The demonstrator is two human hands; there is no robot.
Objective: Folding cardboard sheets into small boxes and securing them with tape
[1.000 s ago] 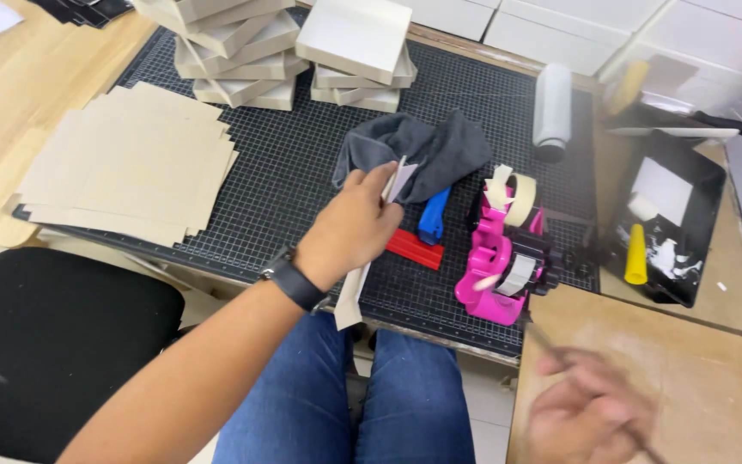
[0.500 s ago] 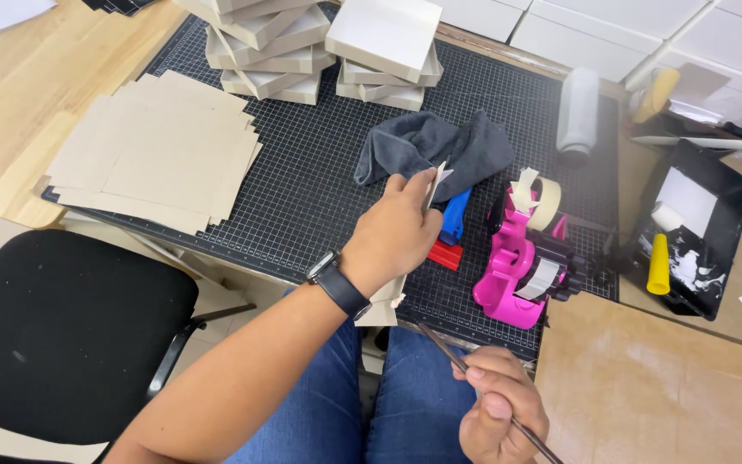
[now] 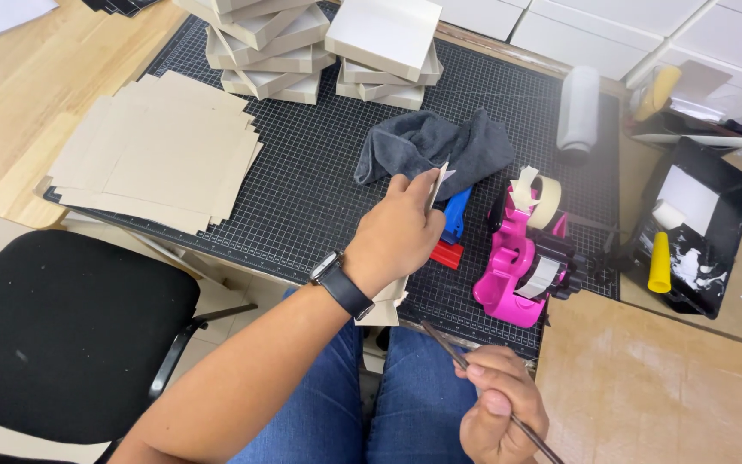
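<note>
Cutting mat [image 3: 319, 180] on the counter's crowded: left hand [image 3: 405, 236] pinches a cardboard piece [image 3: 436, 182], right hand [image 3: 500, 412] grips a thin brush [image 3: 453, 348]; loose grip might drop cardboard.

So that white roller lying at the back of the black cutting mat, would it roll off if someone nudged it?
Probably, sideways at least. The white roller is a cylinder lying on its side on the flat cutting mat, so a sideways push would likely send it rolling. Its surface looks soft and fuzzy, so it should grip rather than slip. It seems light for its size, though that's a guess.
</note>
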